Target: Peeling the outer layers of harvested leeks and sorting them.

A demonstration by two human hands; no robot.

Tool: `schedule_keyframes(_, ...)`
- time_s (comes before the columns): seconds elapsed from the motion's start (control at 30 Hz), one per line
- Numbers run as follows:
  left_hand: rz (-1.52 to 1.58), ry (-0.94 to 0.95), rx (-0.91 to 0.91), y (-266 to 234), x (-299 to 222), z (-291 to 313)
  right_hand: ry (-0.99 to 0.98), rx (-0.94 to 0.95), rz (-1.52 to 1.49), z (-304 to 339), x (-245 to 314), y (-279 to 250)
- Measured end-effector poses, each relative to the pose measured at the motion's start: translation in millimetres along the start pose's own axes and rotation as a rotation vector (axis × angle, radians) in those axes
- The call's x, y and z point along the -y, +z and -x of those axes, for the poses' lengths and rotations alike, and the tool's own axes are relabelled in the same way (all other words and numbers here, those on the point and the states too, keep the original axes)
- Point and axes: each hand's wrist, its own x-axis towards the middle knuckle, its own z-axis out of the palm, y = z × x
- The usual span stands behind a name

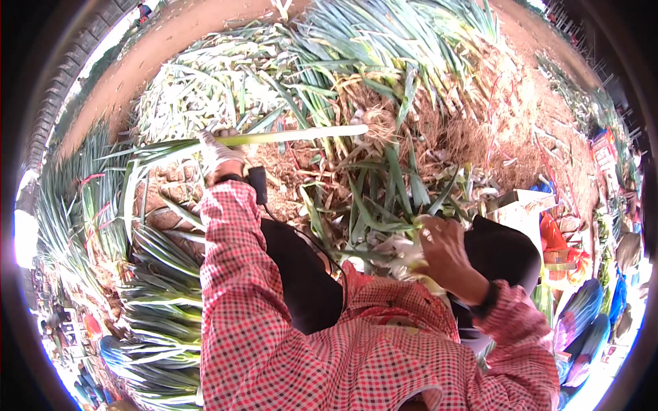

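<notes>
My left hand (221, 152), in what looks like a pale glove, is closed around the green part of a long leek (295, 135). The leek lies level across the view, its white shank and bushy roots to the right and its leaves trailing left. Low in front of me, on the right, my right hand (449, 255) has its fingers curled in beside pale leaf scraps (404, 250). What those fingers grip cannot be made out. Loose green leaves (377, 198) are heaped between my knees, just beyond the right hand.
A big pile of leeks (391, 41) with roots toward me lies ahead. Pale leaf waste (199, 89) is heaped at far left. Tied leek bundles (82, 198) and more leeks (164, 308) line my left. A white box (524, 205) and an orange bag (552, 236) stand right.
</notes>
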Motion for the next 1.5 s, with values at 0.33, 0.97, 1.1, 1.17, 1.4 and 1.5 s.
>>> schedule_keyframes(0.33,0.148,-0.087,0.423,84,2,114,-0.128,-0.634,-0.386,-191,15,-14)
schedule_keyframes(0.97,0.330,0.119,0.285,63,-16,90,-0.256,-0.772,-1.389,-131,-8,-37)
schedule_keyframes(1.1,0.247,0.238,0.196,61,-31,85,0.321,-0.948,-0.829,-85,-104,-27)
schedule_keyframes(1.17,0.270,0.241,0.308,67,-28,90,0.456,-0.370,0.050,-74,-134,-22)
schedule_keyframes(1.4,0.444,0.039,0.959,71,-26,94,-0.068,-0.706,-0.077,-136,20,-27)
schedule_keyframes(1.5,0.503,-0.015,0.997,84,-24,108,-0.085,-0.620,-0.104,-146,19,-14)
